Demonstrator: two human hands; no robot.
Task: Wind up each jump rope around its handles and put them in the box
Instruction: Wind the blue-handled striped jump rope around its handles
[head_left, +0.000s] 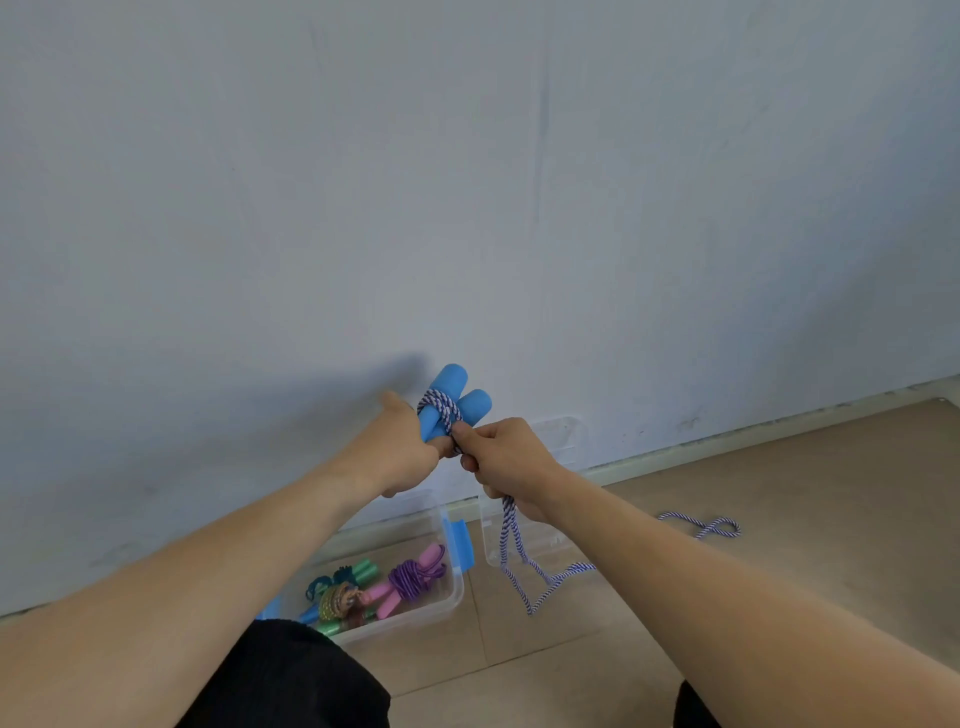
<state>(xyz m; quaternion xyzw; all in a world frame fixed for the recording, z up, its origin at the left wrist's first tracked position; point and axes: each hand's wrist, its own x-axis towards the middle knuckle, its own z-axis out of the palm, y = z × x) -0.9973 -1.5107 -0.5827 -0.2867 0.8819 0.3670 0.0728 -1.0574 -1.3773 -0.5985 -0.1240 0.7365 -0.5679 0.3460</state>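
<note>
My left hand (402, 449) grips the two blue foam handles (457, 397) of a jump rope, held up in front of the wall. A few turns of its blue-and-white striped rope (440, 405) cross the handles. My right hand (511, 462) pinches that rope right beside the handles, and the slack hangs from my fist down to the floor (519, 566) and trails off to the right (701, 526). Below, a clear plastic box (452, 603) holds a wound pink rope with purple cord (413, 574) and green and blue wound ropes (337, 597).
The box's clear lid (563, 441) leans against the wall behind my right hand. Blue latches (460, 540) stick out from the box's right end. My knees in black fabric (291, 675) fill the bottom edge. Tan floor tiles stretch out to the right.
</note>
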